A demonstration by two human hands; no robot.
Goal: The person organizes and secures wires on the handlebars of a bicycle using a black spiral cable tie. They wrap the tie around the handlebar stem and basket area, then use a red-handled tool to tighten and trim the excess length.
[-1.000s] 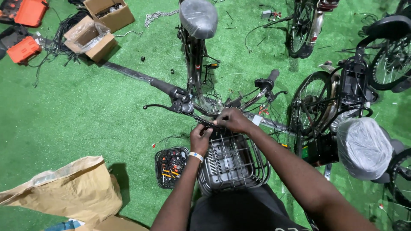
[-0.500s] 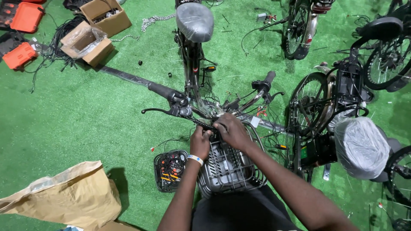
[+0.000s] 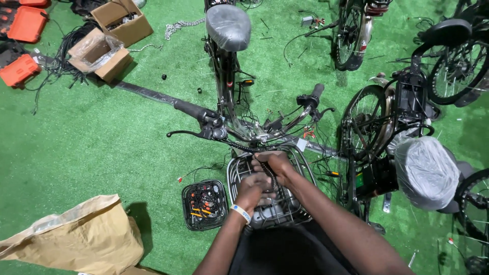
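Two hands are working over the wire basket (image 3: 285,203) at the bicycle's (image 3: 229,102) front. The left hand (image 3: 253,191) is curling shut around a black cable (image 3: 270,178) above the basket; just to its right, the right hand (image 3: 277,165) is gripping the same cable higher up, below the handlebar (image 3: 244,130).

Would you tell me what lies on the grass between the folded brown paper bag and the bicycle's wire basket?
In the head view, a small black tray of parts sits on the green turf between the brown paper bag and the wire basket.
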